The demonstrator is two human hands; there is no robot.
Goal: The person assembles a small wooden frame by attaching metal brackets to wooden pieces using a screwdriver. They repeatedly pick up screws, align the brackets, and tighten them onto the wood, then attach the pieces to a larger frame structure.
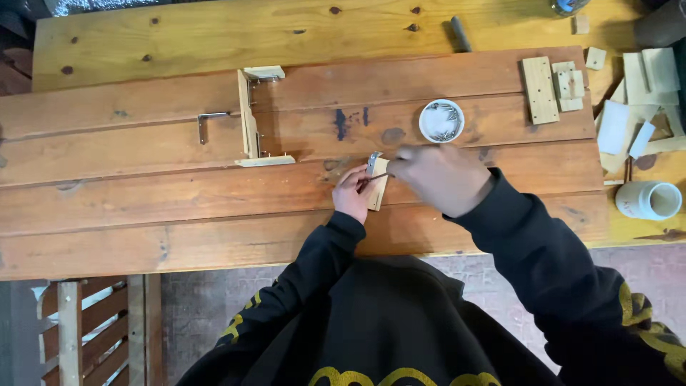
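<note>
My left hand grips a small pale wooden block that rests on the plank table. A small metal bracket sits on the block's far end. My right hand is closed around a thin dark tool, whose tip points left at the block beside the bracket. Just beyond my right hand stands a round white dish of small screws.
A U-shaped wooden frame with a metal angle bracket lies to the left. Wood offcuts and pale scraps crowd the right side, with a white cup on its side. A slatted wooden piece stands below the table.
</note>
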